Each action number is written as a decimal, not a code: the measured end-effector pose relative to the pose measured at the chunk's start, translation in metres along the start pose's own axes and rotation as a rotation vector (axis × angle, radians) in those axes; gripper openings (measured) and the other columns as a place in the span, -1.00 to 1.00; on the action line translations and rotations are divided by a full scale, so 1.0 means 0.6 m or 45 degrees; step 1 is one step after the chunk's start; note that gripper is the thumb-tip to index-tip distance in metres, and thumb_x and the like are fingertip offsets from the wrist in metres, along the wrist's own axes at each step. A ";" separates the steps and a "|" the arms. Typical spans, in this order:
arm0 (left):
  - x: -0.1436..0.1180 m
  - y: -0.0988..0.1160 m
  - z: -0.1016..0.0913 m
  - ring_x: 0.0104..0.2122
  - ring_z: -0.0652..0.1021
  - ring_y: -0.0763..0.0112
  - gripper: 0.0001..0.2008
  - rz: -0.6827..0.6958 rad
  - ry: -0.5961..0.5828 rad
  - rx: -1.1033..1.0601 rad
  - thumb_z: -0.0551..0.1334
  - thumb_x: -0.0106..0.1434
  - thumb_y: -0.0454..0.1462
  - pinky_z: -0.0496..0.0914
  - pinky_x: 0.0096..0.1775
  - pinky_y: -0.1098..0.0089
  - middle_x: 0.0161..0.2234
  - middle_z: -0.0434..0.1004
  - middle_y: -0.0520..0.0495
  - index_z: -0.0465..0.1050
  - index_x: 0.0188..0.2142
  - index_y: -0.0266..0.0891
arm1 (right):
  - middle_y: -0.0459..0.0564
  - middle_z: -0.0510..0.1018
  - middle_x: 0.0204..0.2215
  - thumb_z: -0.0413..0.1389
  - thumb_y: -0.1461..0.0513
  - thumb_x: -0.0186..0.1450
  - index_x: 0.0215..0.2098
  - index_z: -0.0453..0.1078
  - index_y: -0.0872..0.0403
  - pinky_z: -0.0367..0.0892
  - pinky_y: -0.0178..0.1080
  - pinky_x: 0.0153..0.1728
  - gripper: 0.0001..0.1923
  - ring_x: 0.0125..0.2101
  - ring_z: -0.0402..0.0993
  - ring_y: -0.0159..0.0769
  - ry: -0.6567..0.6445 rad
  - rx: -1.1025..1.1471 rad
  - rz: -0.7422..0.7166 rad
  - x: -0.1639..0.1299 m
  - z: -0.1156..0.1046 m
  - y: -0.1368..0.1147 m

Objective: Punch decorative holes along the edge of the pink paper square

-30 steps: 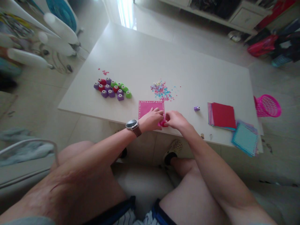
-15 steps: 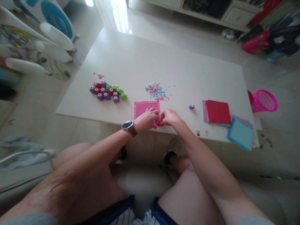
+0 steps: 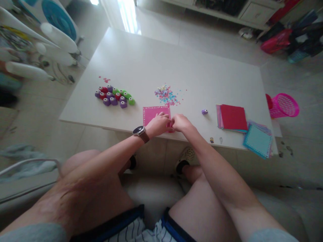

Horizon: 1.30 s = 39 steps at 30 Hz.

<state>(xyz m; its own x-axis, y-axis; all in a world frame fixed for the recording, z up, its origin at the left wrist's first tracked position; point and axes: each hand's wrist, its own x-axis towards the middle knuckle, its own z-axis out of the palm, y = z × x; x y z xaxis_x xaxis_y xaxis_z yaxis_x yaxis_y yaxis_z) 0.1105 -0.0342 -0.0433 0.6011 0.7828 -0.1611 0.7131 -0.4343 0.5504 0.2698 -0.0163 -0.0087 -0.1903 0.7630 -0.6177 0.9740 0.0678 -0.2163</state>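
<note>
A square pink sheet of paper (image 3: 149, 114) lies at the table's front edge, with small cut-outs lining its top and left borders. My left hand (image 3: 160, 124), a watch on its wrist, lies over the sheet's lower right part and holds it, fingers bent toward the right border. Close against it, my right hand (image 3: 180, 122) has its fingers closed at that border around a small red craft punch, mostly hidden by the hands. Above the sheet is a loose pile of coloured paper bits (image 3: 166, 95). A purple craft punch (image 3: 204, 111) stands apart to the right.
Several purple, red and green craft punches (image 3: 113, 95) cluster at the left, near some red paper bits (image 3: 106, 80). At the right lie a red paper stack (image 3: 233, 117) and light blue bordered sheets (image 3: 258, 139). A pink basket (image 3: 285, 105) stands beyond the table.
The view has shifted slightly. My right hand has drawn in closer to the left at the sheet's right border, and less of the red punch shows now.
</note>
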 end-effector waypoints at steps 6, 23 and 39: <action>0.001 0.010 -0.004 0.05 0.42 0.03 -0.79 -0.067 -0.019 0.039 0.43 0.38 -0.09 0.44 -0.02 0.18 -0.07 0.62 -0.21 0.69 -0.21 -0.18 | 0.10 0.74 -0.28 0.47 0.29 0.20 -0.18 0.71 0.04 0.45 -0.26 -0.22 -0.79 -0.20 0.69 -0.12 0.015 -0.028 0.014 0.003 0.002 -0.002; -0.013 -0.016 -0.005 0.06 0.46 0.06 -0.87 0.107 -0.025 0.085 0.45 0.29 -0.28 0.43 0.07 0.17 -0.06 0.57 -0.20 0.65 -0.17 -0.24 | 0.09 0.77 -0.12 0.42 0.29 0.31 -0.05 0.69 0.08 0.43 -0.28 -0.20 -0.77 -0.17 0.68 -0.19 -0.022 0.044 -0.062 -0.026 -0.040 0.041; -0.012 -0.019 -0.006 0.06 0.45 0.04 -0.88 0.142 -0.046 0.127 0.44 0.29 -0.25 0.47 0.12 0.10 -0.07 0.56 -0.22 0.62 -0.22 -0.24 | 0.19 0.75 -0.01 0.28 0.32 0.40 -0.01 0.69 0.06 0.40 -0.21 -0.18 -0.78 -0.04 0.67 -0.06 0.048 -0.326 0.066 -0.030 -0.034 0.076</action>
<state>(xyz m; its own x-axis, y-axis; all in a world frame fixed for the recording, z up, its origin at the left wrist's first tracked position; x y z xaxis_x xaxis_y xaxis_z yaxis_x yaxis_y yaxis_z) 0.0967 -0.0333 -0.0457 0.6896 0.7116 -0.1341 0.6727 -0.5610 0.4825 0.3200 -0.0138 0.0080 -0.1395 0.7927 -0.5934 0.9826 0.1851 0.0163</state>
